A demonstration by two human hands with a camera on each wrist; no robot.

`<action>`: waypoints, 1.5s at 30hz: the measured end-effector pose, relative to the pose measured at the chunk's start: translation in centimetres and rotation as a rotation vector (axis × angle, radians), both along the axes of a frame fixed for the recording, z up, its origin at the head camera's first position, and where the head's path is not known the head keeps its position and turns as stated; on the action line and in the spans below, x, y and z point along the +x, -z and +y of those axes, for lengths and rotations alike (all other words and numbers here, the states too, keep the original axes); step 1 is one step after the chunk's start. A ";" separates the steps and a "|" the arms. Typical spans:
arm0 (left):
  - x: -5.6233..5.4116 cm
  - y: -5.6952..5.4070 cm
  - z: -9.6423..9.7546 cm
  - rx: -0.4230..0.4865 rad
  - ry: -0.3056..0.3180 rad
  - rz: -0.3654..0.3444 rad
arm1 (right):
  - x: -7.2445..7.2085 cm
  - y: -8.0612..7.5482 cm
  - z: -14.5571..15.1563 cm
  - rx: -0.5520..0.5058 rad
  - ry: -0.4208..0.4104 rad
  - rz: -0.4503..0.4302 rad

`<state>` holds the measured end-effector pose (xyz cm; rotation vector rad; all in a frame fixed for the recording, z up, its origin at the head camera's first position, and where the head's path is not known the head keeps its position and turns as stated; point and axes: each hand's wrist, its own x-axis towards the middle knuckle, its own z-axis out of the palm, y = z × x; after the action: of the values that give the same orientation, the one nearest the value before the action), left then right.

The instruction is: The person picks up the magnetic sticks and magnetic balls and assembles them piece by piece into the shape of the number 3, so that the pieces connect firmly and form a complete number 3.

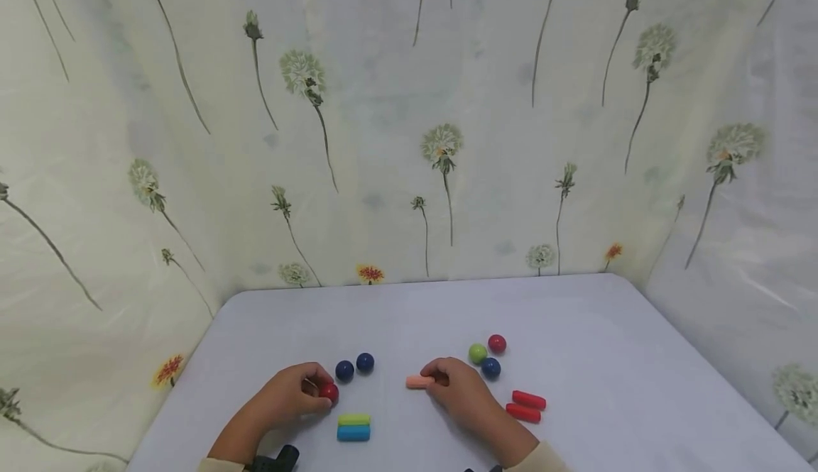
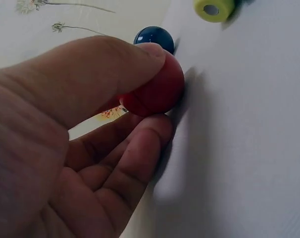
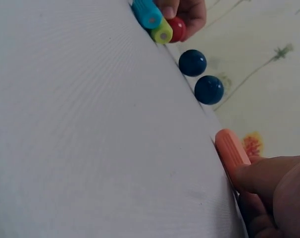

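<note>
My left hand pinches a red ball between thumb and fingers, low over the table. Just beyond it are two dark blue balls. A lime-green stick and a blue stick lie side by side to the right of that hand. My right hand pinches one end of a peach-coloured ridged stick, whose other end points left at the table surface. In the right wrist view the left hand's fingers show behind the blue and green sticks.
Right of the right hand, a green ball, a second red ball and another blue ball sit clustered. Two red sticks lie nearer me. The white table ends at a flower-printed curtain behind and at both sides.
</note>
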<state>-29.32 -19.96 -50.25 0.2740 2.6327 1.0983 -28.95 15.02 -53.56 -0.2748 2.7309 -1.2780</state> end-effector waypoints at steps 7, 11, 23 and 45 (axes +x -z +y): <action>0.5 -0.1 0.9 -0.004 0.017 -0.001 | 0.4 0.1 0.0 -0.005 0.005 -0.037; 0.6 0.1 1.7 -0.019 0.017 -0.007 | 0.5 0.1 0.0 -0.010 0.002 -0.037; 0.6 0.0 4.0 -0.030 0.023 -0.018 | 0.6 0.2 -0.1 -0.004 0.003 -0.012; 1.3 -0.2 8.3 -0.034 -0.018 -0.025 | 0.0 -0.1 0.2 0.000 -0.020 0.015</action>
<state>-28.05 -11.69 -50.04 0.2286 2.6334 1.0547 -28.99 15.27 -53.43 -0.3123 2.7335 -1.2768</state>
